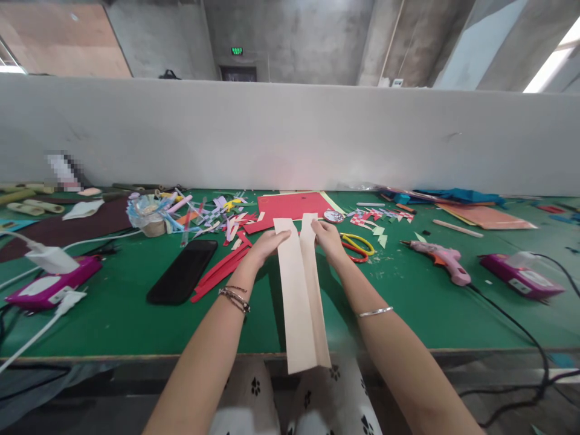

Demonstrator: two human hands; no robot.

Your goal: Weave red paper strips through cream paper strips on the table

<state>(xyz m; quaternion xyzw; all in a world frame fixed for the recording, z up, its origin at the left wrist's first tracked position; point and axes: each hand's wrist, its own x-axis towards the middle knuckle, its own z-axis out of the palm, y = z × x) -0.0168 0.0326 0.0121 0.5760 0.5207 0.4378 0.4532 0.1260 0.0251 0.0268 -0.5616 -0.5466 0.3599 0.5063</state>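
Beige folded paper strip (301, 296) lies lengthwise on the green bench (127, 314), near end overhanging its edge. Left hand (267, 244) and right hand (327, 238) each pinch a far flap with closed fingers, scissors (357, 244) just beside the right.

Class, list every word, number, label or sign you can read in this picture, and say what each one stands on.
None can be read.
Green lit sign over the far doorway: too small.
Round red-and-white disc on the table: print blurred.
White label on the right pink device: too small.
Cream paper in the left hand and right hand: blank.
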